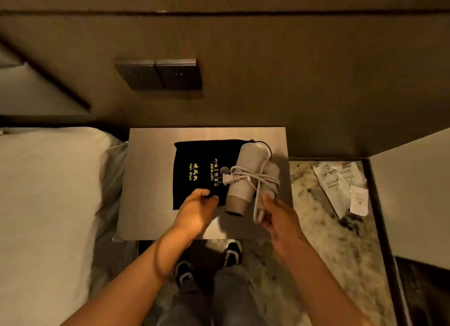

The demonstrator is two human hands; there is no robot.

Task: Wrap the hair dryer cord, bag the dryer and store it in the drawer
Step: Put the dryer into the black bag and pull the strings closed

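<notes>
hair dryer (246, 177): matt pale plastic body, smooth; nozzle end a duller tan ring.
cord (258, 179): smooth white plastic sheath, slight sheen.
bag (194, 160): matt black cloth, yellow lettering.
table (151, 179): smooth top, soft satin sheen, faint grain.
bed (48, 191): white cloth, matt.
floor (328, 240): mottled, stone-like, polished.
leaflets (341, 184): white printed paper, creased.
wall plates (160, 74): dark, smooth, low gloss.

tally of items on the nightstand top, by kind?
hair dryer, cord wrapped around it: 1
black drawstring bag: 1
Total: 2
</notes>
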